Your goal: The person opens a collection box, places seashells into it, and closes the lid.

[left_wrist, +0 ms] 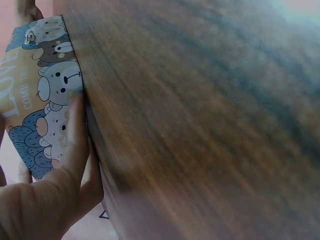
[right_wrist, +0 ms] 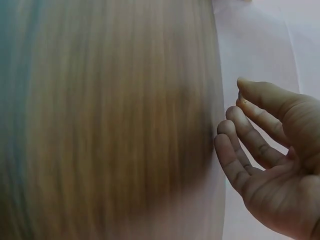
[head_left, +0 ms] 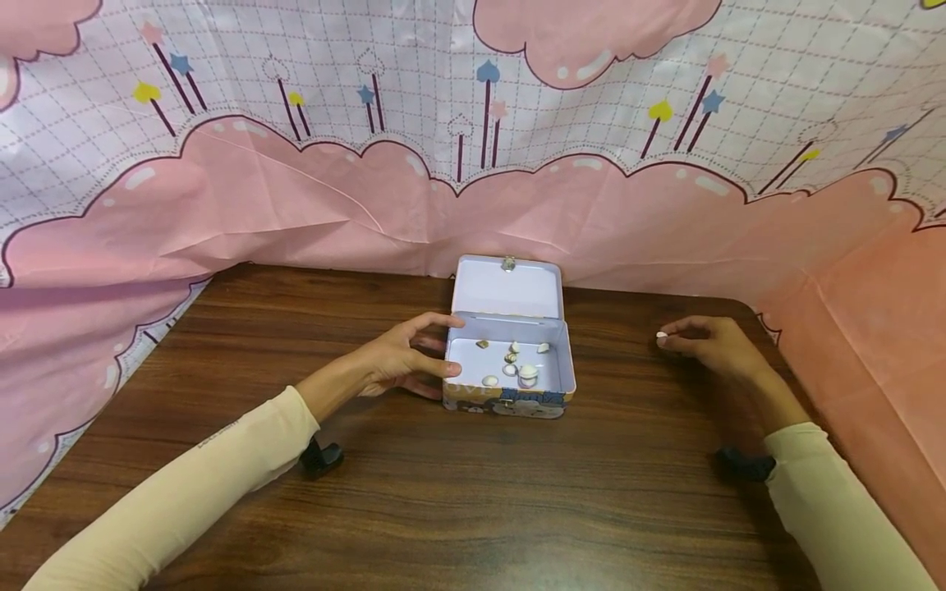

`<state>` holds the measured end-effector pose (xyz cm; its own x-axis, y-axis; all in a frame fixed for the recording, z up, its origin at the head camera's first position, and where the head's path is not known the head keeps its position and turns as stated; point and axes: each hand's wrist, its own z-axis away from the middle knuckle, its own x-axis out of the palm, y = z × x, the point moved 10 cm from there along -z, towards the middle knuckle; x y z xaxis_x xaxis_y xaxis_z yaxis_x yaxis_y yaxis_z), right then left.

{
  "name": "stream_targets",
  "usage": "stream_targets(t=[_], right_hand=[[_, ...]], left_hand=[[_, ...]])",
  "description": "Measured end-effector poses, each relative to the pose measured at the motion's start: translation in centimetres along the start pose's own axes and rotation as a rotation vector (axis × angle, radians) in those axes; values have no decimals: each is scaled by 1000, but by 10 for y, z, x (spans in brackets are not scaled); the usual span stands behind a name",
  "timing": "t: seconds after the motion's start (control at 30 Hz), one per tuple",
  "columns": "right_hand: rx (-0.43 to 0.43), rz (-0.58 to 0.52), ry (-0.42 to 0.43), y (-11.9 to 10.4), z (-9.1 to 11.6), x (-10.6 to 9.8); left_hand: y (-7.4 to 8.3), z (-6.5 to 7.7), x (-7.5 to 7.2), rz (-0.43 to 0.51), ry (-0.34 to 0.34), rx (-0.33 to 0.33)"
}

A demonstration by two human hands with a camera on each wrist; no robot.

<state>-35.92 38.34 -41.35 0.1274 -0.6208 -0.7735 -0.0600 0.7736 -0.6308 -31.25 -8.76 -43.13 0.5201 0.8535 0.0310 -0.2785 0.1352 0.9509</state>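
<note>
An open tin lunch box [head_left: 510, 402] printed with cartoon bears stands on the table, its hinged lid [head_left: 507, 287] tilted back. Several small shells [head_left: 528, 374] lie on the box's pale floor. My left hand [head_left: 395, 357] grips the box's left end, its thumb and a finger at the rim. The left wrist view shows fingers [left_wrist: 76, 135] against the printed side [left_wrist: 60, 82]. Off to the right, above the table, my right hand [head_left: 713, 341] pinches a small white shell [head_left: 661, 335] between thumb and index finger. In the right wrist view that shell is mostly hidden by the fingertips.
The dark wooden table [head_left: 473, 501] ends at a pink patterned cloth [head_left: 310, 205] hung behind it. An orange-pink cloth [head_left: 879, 328] borders the right side. A black strap piece [head_left: 321, 458] shows at the left wrist and another [head_left: 745, 465] at the right.
</note>
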Motion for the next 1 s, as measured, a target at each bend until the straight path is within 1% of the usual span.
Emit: stream_targets(t=[0.17,0.33,0.53,0.8,1.0], right_hand=[[-13,10,20,-18,2,3],[-33,-41,27,-39,6,10],[-78,-59,48,-67,10,16],[-154,-116,30,-109,18,32],[-198,-158,22,-133,23,41]], left_hand=[[2,2,1,2,4,6],[4,4,2,0,2,9],[3,3,2,2,0,11],[2,4,1,-2,9,6],[4,3,3,4,2,3]])
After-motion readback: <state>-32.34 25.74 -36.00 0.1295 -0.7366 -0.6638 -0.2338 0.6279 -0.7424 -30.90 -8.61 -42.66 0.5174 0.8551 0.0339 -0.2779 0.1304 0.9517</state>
